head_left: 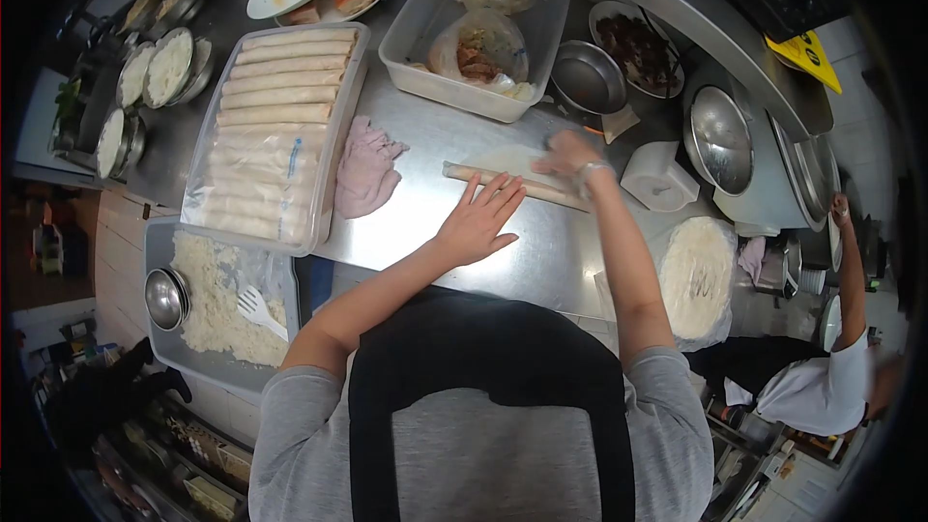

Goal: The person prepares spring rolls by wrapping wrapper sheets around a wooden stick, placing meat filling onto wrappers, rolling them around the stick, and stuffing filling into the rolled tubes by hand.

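Observation:
A long, thin uncooked spring roll [462,172] lies on the steel counter [416,232], with a loose, pale flap of wrapper [503,156] along its far side. My left hand [480,220] is open, its spread fingertips resting on the middle of the roll. Motion smears my right hand [570,157], which is over the right part of the wrapper; its fingers cannot be made out. To the left, a plastic tray [323,222] holds rows of finished rolls [285,87], the nearer ones under clear plastic film. A crumpled pink cloth [367,169] sits beside that tray.
A plastic tub [454,90] with bagged filling stands at the back, near a metal bowl [590,77]. At right are a white container [661,177] and a stack of wrappers [698,275]. Lower left, a grey bin [217,367] holds shredded filling. A co-worker [817,387] reaches up at far right.

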`<action>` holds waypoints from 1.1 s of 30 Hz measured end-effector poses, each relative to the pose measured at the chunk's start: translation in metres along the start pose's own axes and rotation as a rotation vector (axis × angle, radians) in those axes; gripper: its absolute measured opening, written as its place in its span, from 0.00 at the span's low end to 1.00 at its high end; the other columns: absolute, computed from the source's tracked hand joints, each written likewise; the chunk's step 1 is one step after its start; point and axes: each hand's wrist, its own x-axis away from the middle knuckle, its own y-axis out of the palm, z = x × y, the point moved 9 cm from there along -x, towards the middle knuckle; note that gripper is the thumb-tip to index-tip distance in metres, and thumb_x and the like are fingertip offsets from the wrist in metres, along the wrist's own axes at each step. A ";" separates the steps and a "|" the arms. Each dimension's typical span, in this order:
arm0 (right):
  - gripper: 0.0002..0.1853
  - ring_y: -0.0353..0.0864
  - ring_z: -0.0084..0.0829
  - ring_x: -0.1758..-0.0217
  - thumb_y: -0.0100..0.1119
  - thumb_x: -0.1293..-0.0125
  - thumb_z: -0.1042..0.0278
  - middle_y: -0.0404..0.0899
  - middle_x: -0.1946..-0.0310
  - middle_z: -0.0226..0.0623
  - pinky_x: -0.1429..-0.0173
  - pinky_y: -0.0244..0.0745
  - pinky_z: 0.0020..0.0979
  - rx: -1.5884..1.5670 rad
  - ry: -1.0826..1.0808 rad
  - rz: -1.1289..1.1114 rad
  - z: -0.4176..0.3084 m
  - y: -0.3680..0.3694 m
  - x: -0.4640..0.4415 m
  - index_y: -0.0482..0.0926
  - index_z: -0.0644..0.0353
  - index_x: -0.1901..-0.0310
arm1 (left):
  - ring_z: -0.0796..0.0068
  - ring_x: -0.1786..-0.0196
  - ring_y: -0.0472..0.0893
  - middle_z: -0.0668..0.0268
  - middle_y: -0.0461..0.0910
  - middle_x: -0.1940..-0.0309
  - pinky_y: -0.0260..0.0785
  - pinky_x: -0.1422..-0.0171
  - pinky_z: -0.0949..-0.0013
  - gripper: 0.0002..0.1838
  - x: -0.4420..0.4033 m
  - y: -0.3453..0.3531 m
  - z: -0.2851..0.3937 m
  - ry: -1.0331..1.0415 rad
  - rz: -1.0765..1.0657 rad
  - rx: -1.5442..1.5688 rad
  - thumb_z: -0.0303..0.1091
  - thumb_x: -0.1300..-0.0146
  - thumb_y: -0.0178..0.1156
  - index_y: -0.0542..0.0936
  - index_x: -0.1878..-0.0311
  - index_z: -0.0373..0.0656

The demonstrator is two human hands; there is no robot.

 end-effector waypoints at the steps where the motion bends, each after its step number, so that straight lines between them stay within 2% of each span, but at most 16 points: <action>1: 0.27 0.84 0.49 0.56 0.72 0.55 0.45 0.83 0.61 0.55 0.50 0.77 0.42 0.045 0.049 -0.093 0.016 -0.002 0.008 0.85 0.64 0.64 | 0.57 0.22 0.50 0.58 0.51 0.24 0.38 0.22 0.42 0.42 0.000 -0.001 -0.001 -0.008 0.010 -0.001 0.53 0.36 0.56 0.56 0.26 0.40; 3: 0.27 0.84 0.48 0.55 0.72 0.55 0.45 0.83 0.60 0.54 0.49 0.76 0.41 0.101 0.093 -0.188 0.021 -0.001 0.011 0.85 0.63 0.63 | 0.58 0.22 0.50 0.58 0.51 0.24 0.37 0.21 0.42 0.41 0.001 0.000 0.000 -0.011 0.000 -0.014 0.54 0.35 0.54 0.55 0.25 0.40; 5: 0.27 0.84 0.47 0.54 0.73 0.55 0.45 0.84 0.59 0.51 0.48 0.76 0.39 0.034 0.142 -0.077 0.016 -0.008 0.008 0.85 0.64 0.64 | 0.58 0.22 0.49 0.58 0.51 0.24 0.37 0.21 0.42 0.41 0.001 -0.001 -0.001 -0.015 0.000 -0.014 0.54 0.34 0.54 0.55 0.25 0.40; 8: 0.27 0.84 0.45 0.53 0.74 0.55 0.46 0.84 0.58 0.49 0.48 0.76 0.38 -0.066 0.164 0.018 -0.047 -0.026 0.006 0.84 0.65 0.64 | 0.58 0.22 0.49 0.59 0.51 0.24 0.37 0.21 0.43 0.41 0.000 0.001 0.001 -0.004 -0.007 -0.025 0.55 0.34 0.53 0.55 0.25 0.40; 10: 0.27 0.84 0.44 0.53 0.73 0.54 0.46 0.84 0.58 0.47 0.48 0.76 0.37 -0.068 0.138 0.028 -0.041 -0.019 -0.010 0.84 0.65 0.64 | 0.58 0.22 0.49 0.59 0.51 0.24 0.37 0.21 0.43 0.41 0.002 0.000 -0.002 -0.011 -0.007 -0.038 0.55 0.34 0.53 0.55 0.25 0.40; 12: 0.26 0.84 0.43 0.54 0.74 0.55 0.47 0.85 0.60 0.48 0.49 0.76 0.36 0.070 0.087 -0.162 -0.007 -0.001 -0.015 0.84 0.66 0.65 | 0.58 0.22 0.49 0.59 0.51 0.24 0.36 0.21 0.43 0.41 0.002 0.000 -0.001 0.000 0.002 -0.031 0.55 0.34 0.52 0.56 0.26 0.40; 13: 0.27 0.82 0.43 0.71 0.72 0.53 0.45 0.82 0.75 0.50 0.61 0.75 0.39 -0.164 0.118 -0.061 0.015 -0.010 0.003 0.82 0.68 0.71 | 0.58 0.22 0.49 0.59 0.51 0.24 0.36 0.21 0.43 0.41 0.002 -0.001 -0.002 -0.006 0.007 -0.028 0.55 0.34 0.52 0.56 0.26 0.40; 16: 0.27 0.81 0.40 0.73 0.72 0.53 0.45 0.81 0.77 0.48 0.61 0.75 0.38 -0.214 0.152 0.086 0.060 -0.008 0.007 0.83 0.68 0.72 | 0.58 0.22 0.49 0.59 0.51 0.24 0.37 0.21 0.43 0.41 0.003 0.002 0.000 -0.001 0.000 -0.033 0.56 0.33 0.52 0.56 0.26 0.40; 17: 0.27 0.82 0.43 0.70 0.72 0.53 0.44 0.83 0.73 0.49 0.59 0.75 0.40 -0.028 0.098 -0.027 0.055 0.000 -0.007 0.83 0.67 0.70 | 0.58 0.22 0.49 0.59 0.51 0.24 0.36 0.21 0.43 0.40 0.003 0.002 0.000 -0.006 -0.001 -0.026 0.55 0.34 0.52 0.56 0.26 0.40; 21: 0.28 0.83 0.46 0.65 0.72 0.54 0.45 0.83 0.68 0.51 0.57 0.75 0.42 -0.015 0.067 0.014 -0.028 -0.009 -0.013 0.83 0.68 0.67 | 0.58 0.22 0.49 0.59 0.51 0.24 0.37 0.21 0.42 0.41 0.001 0.001 -0.001 -0.008 -0.013 -0.031 0.55 0.34 0.53 0.57 0.26 0.39; 23: 0.30 0.84 0.49 0.56 0.71 0.56 0.43 0.84 0.59 0.53 0.49 0.77 0.42 -0.061 0.084 0.068 -0.055 -0.020 -0.002 0.85 0.65 0.63 | 0.58 0.22 0.49 0.59 0.51 0.24 0.37 0.21 0.42 0.41 0.000 0.001 0.000 -0.005 -0.010 -0.028 0.55 0.34 0.53 0.57 0.26 0.39; 25: 0.28 0.84 0.48 0.56 0.70 0.56 0.44 0.84 0.59 0.52 0.49 0.77 0.41 0.112 0.066 0.020 -0.020 -0.018 -0.007 0.86 0.63 0.64 | 0.58 0.22 0.49 0.59 0.51 0.24 0.37 0.21 0.42 0.41 0.004 0.000 -0.002 -0.014 0.001 -0.026 0.55 0.34 0.53 0.57 0.26 0.39; 27: 0.27 0.85 0.46 0.57 0.70 0.56 0.45 0.84 0.60 0.52 0.50 0.77 0.40 0.046 0.180 0.021 0.017 -0.060 0.006 0.85 0.63 0.64 | 0.58 0.22 0.49 0.59 0.52 0.24 0.37 0.21 0.42 0.41 0.002 0.001 -0.001 -0.004 -0.021 -0.038 0.55 0.34 0.53 0.57 0.26 0.39; 29: 0.26 0.85 0.47 0.58 0.67 0.51 0.46 0.83 0.62 0.55 0.52 0.77 0.39 -0.154 0.295 0.307 0.060 -0.105 0.012 0.85 0.65 0.63 | 0.58 0.22 0.50 0.59 0.52 0.24 0.37 0.21 0.42 0.41 0.001 0.002 -0.002 -0.013 -0.008 -0.026 0.55 0.34 0.54 0.57 0.26 0.39; 30: 0.26 0.85 0.46 0.54 0.65 0.47 0.45 0.83 0.58 0.54 0.49 0.77 0.41 -0.079 0.251 0.248 0.073 -0.116 -0.013 0.84 0.63 0.58 | 0.58 0.22 0.50 0.59 0.52 0.24 0.38 0.21 0.42 0.41 0.002 0.002 -0.001 -0.012 -0.002 -0.020 0.55 0.34 0.54 0.57 0.26 0.39; 33: 0.30 0.84 0.47 0.53 0.66 0.47 0.45 0.83 0.55 0.54 0.51 0.76 0.41 0.189 0.253 0.195 0.064 -0.124 -0.043 0.81 0.65 0.53 | 0.58 0.22 0.50 0.59 0.52 0.24 0.38 0.21 0.42 0.41 0.002 -0.003 0.000 -0.011 -0.027 -0.021 0.54 0.35 0.55 0.57 0.26 0.39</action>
